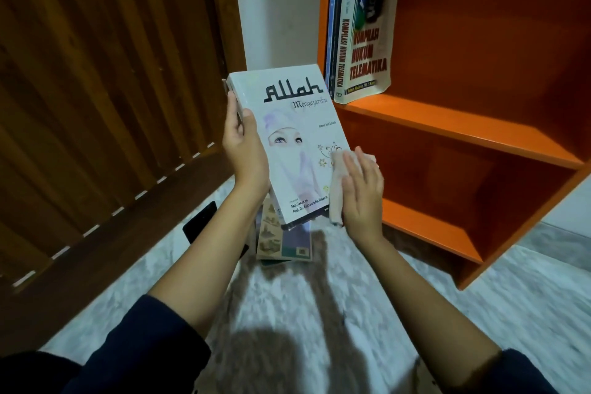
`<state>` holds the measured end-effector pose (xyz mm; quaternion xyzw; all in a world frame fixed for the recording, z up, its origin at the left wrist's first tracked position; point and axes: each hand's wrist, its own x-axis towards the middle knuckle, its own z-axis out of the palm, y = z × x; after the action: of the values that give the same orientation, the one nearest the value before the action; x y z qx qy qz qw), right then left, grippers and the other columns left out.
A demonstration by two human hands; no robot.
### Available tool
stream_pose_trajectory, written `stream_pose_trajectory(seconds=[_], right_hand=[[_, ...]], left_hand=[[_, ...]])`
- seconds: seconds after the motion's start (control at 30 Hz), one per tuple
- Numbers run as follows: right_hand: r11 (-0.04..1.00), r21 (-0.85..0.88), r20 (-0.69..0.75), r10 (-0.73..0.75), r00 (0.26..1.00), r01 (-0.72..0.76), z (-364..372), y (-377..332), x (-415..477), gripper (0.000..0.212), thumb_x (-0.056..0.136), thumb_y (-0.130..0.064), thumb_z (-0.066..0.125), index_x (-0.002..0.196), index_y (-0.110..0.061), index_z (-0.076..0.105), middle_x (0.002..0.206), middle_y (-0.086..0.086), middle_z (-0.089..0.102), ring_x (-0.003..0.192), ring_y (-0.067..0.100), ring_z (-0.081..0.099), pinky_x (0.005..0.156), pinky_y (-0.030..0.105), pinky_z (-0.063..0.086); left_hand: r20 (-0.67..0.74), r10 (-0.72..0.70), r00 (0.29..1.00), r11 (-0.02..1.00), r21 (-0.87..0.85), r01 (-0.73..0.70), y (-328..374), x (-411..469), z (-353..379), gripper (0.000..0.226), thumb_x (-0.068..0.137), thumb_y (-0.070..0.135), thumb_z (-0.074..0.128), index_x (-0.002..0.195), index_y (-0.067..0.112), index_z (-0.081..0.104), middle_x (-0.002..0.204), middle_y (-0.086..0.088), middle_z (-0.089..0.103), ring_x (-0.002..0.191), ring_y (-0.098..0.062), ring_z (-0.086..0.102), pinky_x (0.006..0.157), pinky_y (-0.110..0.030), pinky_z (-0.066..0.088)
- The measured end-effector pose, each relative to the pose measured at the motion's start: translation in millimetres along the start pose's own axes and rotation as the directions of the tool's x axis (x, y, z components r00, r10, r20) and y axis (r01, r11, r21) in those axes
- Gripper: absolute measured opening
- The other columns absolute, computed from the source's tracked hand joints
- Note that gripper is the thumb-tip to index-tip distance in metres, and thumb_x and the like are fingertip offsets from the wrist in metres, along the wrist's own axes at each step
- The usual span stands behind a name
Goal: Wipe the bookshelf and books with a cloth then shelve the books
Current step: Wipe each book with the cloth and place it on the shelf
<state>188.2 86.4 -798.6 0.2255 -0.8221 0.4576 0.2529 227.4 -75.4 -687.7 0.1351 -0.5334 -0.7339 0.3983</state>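
The right hand (363,192) lies flat, fingers straight, pressing the cloth (339,179) on the white book (297,137) near its 4 o'clock edge. The left hand (244,150) grips the spine side at 9 o'clock. I think long, firm strokes toward 11 o'clock would clean best. The orange bookshelf (447,125) stands at 2 o'clock.

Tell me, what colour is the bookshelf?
The bookshelf is bright orange all over, shown best in the head view.

Dim indoor light, soft floor (367,297) shadows, warped blurry edges.
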Motion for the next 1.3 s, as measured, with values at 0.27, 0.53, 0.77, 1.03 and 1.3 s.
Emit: stream_pose_trajectory(seconds=[0.27, 0.53, 0.77, 1.03, 1.3], right_hand=[[0.810, 0.494, 0.179, 0.262, 0.948, -0.317, -48.8, -0.7, 67.1, 0.046, 0.093, -0.020, 0.056, 0.137, -0.025, 0.044, 0.141, -0.002, 0.048, 0.125, 0.012, 0.050, 0.103, 0.037, 0.045], [0.829, 0.524, 0.113, 0.160, 0.981, -0.196, -98.6, 27.8, 170.6, 0.031, 0.094, -0.020, 0.056, 0.118, -0.039, 0.054, 0.126, 0.003, 0.058, 0.103, 0.026, 0.064, 0.073, 0.038, 0.058], [0.778, 0.613, 0.025, 0.157, 0.987, -0.139, -89.3, 74.1, 241.4, 0.027, 0.095, -0.009, 0.049, 0.117, -0.024, 0.052, 0.111, 0.010, 0.063, 0.083, 0.016, 0.069, 0.062, 0.027, 0.057], [0.731, 0.667, -0.054, 0.239, 0.969, -0.143, -43.5, 107.0, 273.7, 0.030, 0.093, -0.005, 0.053, 0.106, -0.032, 0.054, 0.106, -0.001, 0.063, 0.092, 0.011, 0.064, 0.069, 0.016, 0.054], [0.746, 0.640, -0.118, 0.332, 0.936, -0.184, -13.0, 111.0, 284.9, 0.027, 0.097, -0.018, 0.050, 0.116, -0.035, 0.060, 0.114, -0.003, 0.067, 0.088, 0.009, 0.065, 0.072, 0.028, 0.054]], left_hand=[[0.084, 0.120, 0.989, 0.992, -0.039, -0.117, 4.3, 6.7, 39.5, 0.045, 0.101, 0.016, 0.041, 0.145, 0.017, 0.031, 0.145, -0.001, 0.044, 0.126, -0.016, 0.050, 0.099, -0.035, 0.048], [0.103, 0.315, 0.943, 0.947, -0.096, -0.306, -0.9, 29.6, 141.3, 0.045, 0.102, 0.015, 0.034, 0.146, 0.021, 0.026, 0.122, 0.031, 0.050, 0.103, 0.015, 0.055, 0.079, -0.011, 0.047], [0.145, 0.524, 0.839, 0.851, -0.063, -0.521, -31.3, 70.2, 210.4, 0.045, 0.102, 0.028, 0.035, 0.145, 0.037, 0.025, 0.131, 0.020, 0.055, 0.116, -0.002, 0.056, 0.089, -0.034, 0.054], [0.180, 0.640, 0.747, 0.761, -0.014, -0.648, -88.1, 121.3, 222.7, 0.051, 0.100, 0.037, 0.026, 0.146, 0.046, 0.006, 0.157, 0.002, 0.018, 0.143, -0.021, 0.024, 0.107, -0.055, 0.035], [0.275, 0.680, 0.680, 0.674, 0.132, -0.727, -92.6, 119.0, 242.5, 0.049, 0.101, 0.013, 0.029, 0.147, 0.014, 0.010, 0.157, -0.002, 0.012, 0.146, -0.012, 0.007, 0.119, -0.025, 0.012]])
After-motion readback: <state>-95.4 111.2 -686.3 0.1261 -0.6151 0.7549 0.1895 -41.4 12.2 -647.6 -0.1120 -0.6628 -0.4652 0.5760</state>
